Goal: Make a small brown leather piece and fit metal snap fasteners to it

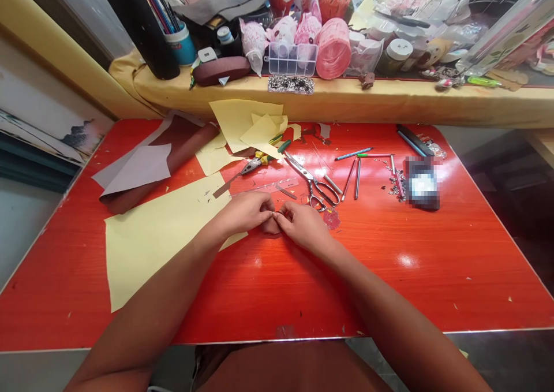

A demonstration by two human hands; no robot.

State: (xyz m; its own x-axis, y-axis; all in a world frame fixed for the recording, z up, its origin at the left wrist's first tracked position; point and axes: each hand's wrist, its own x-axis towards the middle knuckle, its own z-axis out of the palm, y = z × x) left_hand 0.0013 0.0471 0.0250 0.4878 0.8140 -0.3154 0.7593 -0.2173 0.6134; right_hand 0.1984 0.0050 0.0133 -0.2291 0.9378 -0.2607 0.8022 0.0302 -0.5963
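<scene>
The largest thing is the red tabletop (303,294), which fills the middle and the lower part of the frame. Behind it, along the top of the frame, there is a ledge (216,94) covered with yellow cloth, and many small craft things stand on it.

The two bare arms enter from the lower left and the lower right. They reach forward over the tabletop and come together near the centre of the frame. The left hand (249,210) and the right hand (305,224) are almost touching, with the backs of the hands upward and the fingers bent inward. Both hands are closed at the fingertips, and they pinch the upper side of one small brown piece (271,226).

At the left of the frame lies a big yellow sheet (164,230), partly hidden by the left forearm. Above it is a loose brown roll (186,161), with a paler side turned outward. The scissors (306,175) lie just beyond the right hand, with their blades a little apart. The pliers (255,162) lie beyond the left hand, near cut yellow scraps. Some thin pens (357,178) are to the right of the scissors.

The brown piece is at the centre of the frame, between the hands. It is dark, smooth and seems curved; its upper part is hidden by the fingers.
</scene>
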